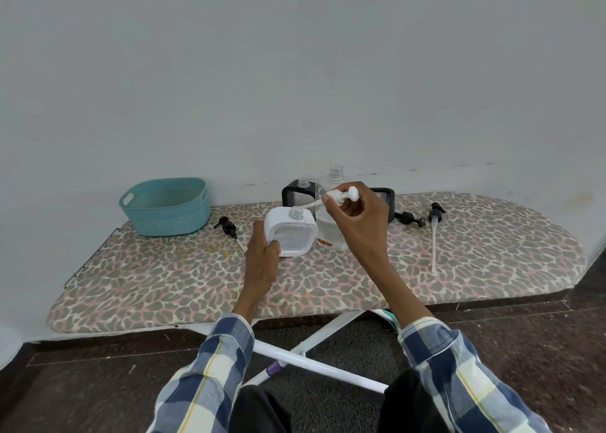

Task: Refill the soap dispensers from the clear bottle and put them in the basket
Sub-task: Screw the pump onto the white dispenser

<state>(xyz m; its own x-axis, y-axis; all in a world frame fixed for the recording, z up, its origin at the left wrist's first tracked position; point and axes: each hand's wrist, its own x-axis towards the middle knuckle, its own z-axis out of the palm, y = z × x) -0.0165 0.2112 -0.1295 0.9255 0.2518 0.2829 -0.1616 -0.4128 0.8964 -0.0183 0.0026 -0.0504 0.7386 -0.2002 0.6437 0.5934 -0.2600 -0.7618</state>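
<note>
My left hand [262, 255] grips the left side of a white square soap dispenser [293, 234] standing on the ironing board, its clear neck uncapped. My right hand [355, 217] holds a white pump head [342, 196] sideways above it, the tube end pointing down-left toward the dispenser's neck. The clear bottle [333, 203], uncapped, stands just behind and right of the white dispenser, partly hidden by my right hand. A black dispenser [296, 193] stands behind, and another black dispenser [387, 199] shows past my right hand. The teal basket [167, 208] stands at the left.
Three black pump heads lie on the leopard-print ironing board [196, 278]: one [228, 229] near the basket, one [410, 219] right of my hand, one with a long tube [434, 232] further right. A wall runs close behind the board.
</note>
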